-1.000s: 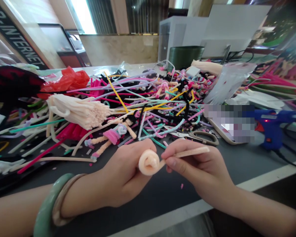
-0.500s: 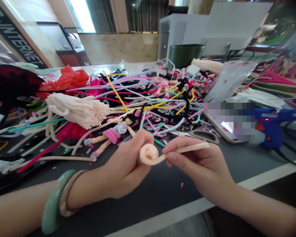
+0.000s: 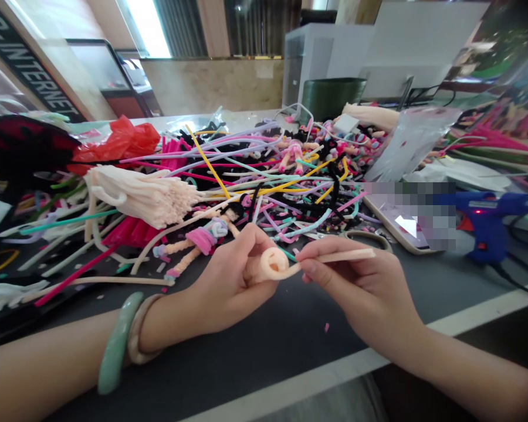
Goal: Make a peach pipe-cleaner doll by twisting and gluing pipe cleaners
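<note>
My left hand [image 3: 229,284] is closed around a peach pipe cleaner wound into a tight coil [image 3: 273,264], held just above the dark table mat [image 3: 255,357]. My right hand [image 3: 361,287] pinches the straight free tail of the same peach pipe cleaner [image 3: 347,255], which runs to the right from the coil. A green bangle and a pale one sit on my left wrist [image 3: 123,340]. A small pipe-cleaner doll [image 3: 198,243] with a pink skirt lies just beyond my left hand.
A big tangle of coloured pipe cleaners [image 3: 264,170] covers the table's middle. A bundle of peach stems [image 3: 141,196] lies at the left, scissors [image 3: 369,237] behind my right hand, a phone [image 3: 400,228] and blue glue gun [image 3: 488,220] at the right.
Both hands have risen slightly and shifted right. The coil has turned in my left fingers and sits closer to my palm; the tail stays pinched in my right hand.
</note>
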### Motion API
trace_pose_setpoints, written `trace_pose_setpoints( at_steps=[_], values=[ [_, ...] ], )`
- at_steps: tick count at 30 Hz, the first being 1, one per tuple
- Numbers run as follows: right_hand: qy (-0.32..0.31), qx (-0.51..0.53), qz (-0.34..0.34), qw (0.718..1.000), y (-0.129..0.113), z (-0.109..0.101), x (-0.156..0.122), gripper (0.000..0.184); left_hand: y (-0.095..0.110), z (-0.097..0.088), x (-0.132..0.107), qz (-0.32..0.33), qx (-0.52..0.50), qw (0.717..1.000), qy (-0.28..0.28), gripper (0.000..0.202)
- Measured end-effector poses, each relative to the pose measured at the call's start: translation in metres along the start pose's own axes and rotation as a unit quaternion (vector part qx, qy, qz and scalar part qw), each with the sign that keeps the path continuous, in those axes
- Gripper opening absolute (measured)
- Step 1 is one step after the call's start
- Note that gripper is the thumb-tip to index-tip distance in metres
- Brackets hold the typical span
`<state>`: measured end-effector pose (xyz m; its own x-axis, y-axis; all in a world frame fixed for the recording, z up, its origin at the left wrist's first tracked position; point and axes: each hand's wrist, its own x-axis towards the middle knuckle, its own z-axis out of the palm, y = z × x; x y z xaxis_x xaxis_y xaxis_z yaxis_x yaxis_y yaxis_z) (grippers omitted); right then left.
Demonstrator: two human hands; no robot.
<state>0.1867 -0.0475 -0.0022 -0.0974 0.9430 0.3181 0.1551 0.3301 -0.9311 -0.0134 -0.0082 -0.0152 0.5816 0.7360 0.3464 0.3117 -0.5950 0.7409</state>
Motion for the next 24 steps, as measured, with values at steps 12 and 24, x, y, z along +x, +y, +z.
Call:
trace_pose_setpoints(
  at_steps=[12,24],
  values=[
    [0.03,-0.016,0.023,0.999,0.0023,0.0007,0.0012,0.007,-0.0072,0.0042,0.0048,-0.054,-0.086,0.993,0.058,0.019],
    [-0.029,-0.032,0.054,0.998,0.0008,-0.0018,-0.0025,0.009,-0.0054,0.0012,0.0065,-0.065,-0.1,0.992,0.049,0.016]
  ],
)
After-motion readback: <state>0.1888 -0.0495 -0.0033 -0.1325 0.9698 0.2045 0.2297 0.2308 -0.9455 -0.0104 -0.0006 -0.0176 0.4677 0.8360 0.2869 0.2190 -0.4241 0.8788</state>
